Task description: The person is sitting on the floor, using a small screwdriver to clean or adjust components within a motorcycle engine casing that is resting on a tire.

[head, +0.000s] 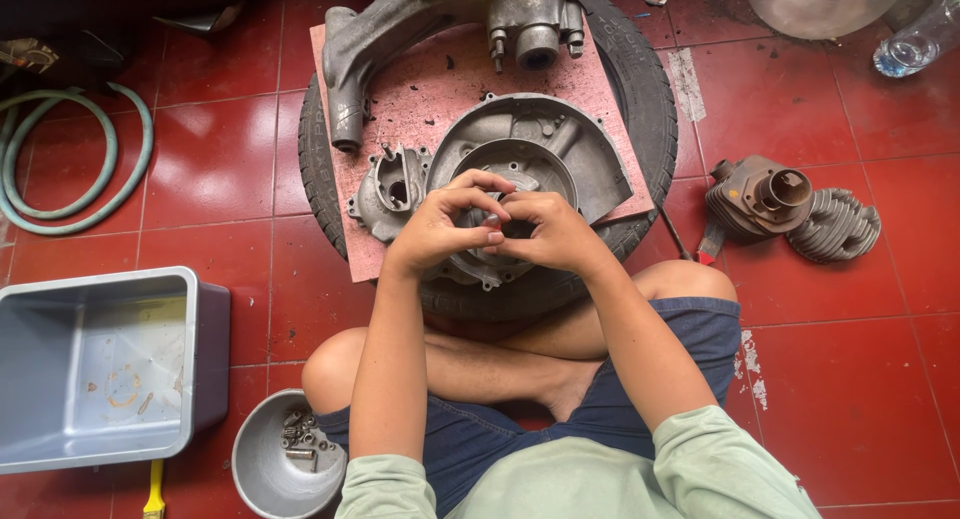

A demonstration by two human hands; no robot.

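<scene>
Both hands — left hand (435,227), right hand (553,229) — pinch fingers closed on a small, mostly hidden part over the grey cast-metal engine casing (535,149). If the grip slips, it could drop into the casing — or roll off the pink board (440,79) onto the red tiled floor (850,379).

Soft, even daylight here — the glossy red floor tiles (215,164) throw pale glare patches, shadows stay faint, the top left corner goes dark, and everything's pretty sharp, slight wide-angle stretch at the edges.
</scene>
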